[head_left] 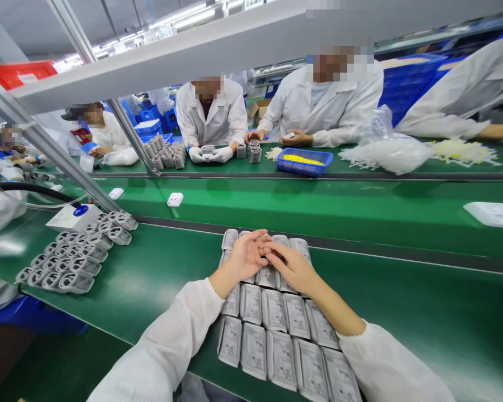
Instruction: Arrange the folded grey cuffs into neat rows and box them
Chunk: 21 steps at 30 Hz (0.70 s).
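My left hand [248, 257] is turned palm up above the far rows of grey printed packets [280, 357], its fingers spread and slightly curled. Coming in from the right, my right hand [295, 269] has its fingers stretched toward the left one, and their fingertips meet. I see nothing held between them, though the spot where they touch is partly hidden. The flat grey packets lie in neat rows on the green table beneath both hands and run toward me. My hands and wrists cover some of the far packets.
Left on the table stand rows of rolled grey cuffs [71, 257] beside a white box [73, 216]. A green conveyor belt [339, 204] beyond carries small white square parts [175, 199]. Across it, co-workers in white coats sit near a blue tray [304, 162] and a plastic bag [402, 153].
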Tool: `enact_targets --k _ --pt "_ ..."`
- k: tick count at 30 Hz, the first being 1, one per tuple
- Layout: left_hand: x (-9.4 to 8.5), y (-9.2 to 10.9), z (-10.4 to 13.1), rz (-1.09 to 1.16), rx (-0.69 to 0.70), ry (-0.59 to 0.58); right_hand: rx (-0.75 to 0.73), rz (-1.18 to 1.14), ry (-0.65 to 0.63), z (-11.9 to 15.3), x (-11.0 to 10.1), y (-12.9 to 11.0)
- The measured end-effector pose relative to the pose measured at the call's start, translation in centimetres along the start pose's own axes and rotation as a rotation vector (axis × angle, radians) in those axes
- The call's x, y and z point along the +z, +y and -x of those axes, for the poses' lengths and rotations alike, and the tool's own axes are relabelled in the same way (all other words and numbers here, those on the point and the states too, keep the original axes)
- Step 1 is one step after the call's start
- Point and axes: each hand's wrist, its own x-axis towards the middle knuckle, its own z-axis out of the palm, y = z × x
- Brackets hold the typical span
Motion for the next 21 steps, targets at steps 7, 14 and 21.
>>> enact_targets --k 7,14,21 --pt "-0.15 0.03 -0.05 -0.004 0.003 -0.004 0.001 0.014 0.004 0.15 0.05 0.56" --pt "-0.13 -0.01 -0.04 -0.001 0.005 0.000 -0.021 0.016 0.003 0.06 -0.10 0.01" --pt "-0.07 0.09 0.10 -0.001 -0.014 -0.003 -0.008 0.011 -0.018 0.21 -0.27 0.17"
